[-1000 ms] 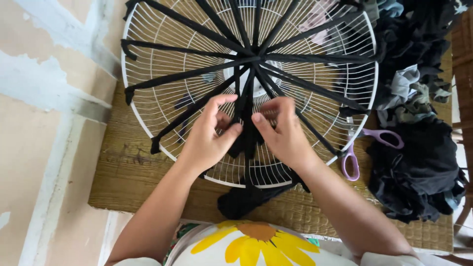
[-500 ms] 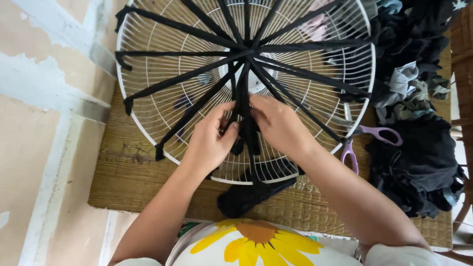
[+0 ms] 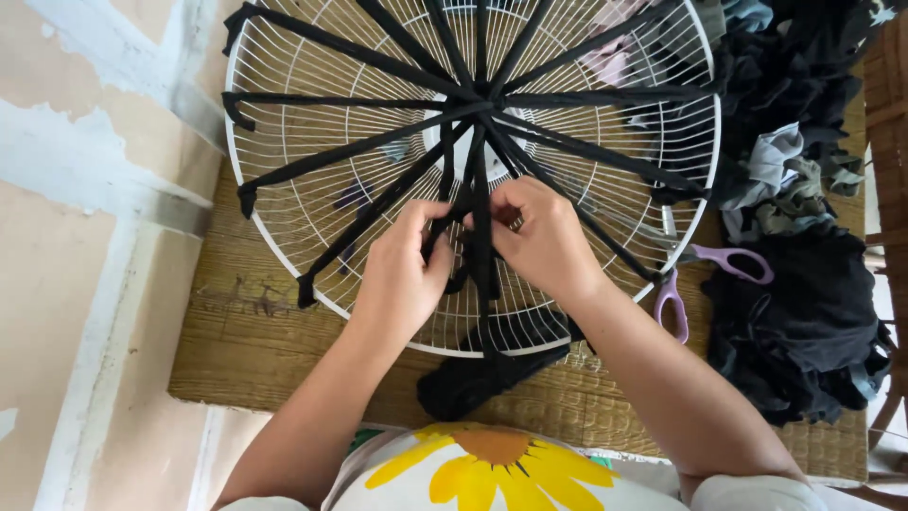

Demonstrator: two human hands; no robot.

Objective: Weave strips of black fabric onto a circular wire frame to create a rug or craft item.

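Note:
A round white wire fan guard (image 3: 284,189) lies flat on a woven mat (image 3: 236,331), with black fabric strips (image 3: 378,142) stretched across it like spokes meeting at the hub. My left hand (image 3: 402,279) and my right hand (image 3: 544,237) are side by side over the lower middle of the guard. Both pinch a black fabric strip (image 3: 480,246) that runs from the hub toward the near rim. The strip's loose end (image 3: 473,378) trails off the rim onto the mat.
Purple-handled scissors (image 3: 705,274) lie just right of the guard. A heap of dark and grey cloth scraps (image 3: 804,312) fills the right side. Left of the mat is a patchy painted floor (image 3: 76,284). A sunflower-print cloth (image 3: 482,468) lies below my arms.
The guard has shifted a little in view. Both hands moved slightly up toward the hub, still working the same black strip.

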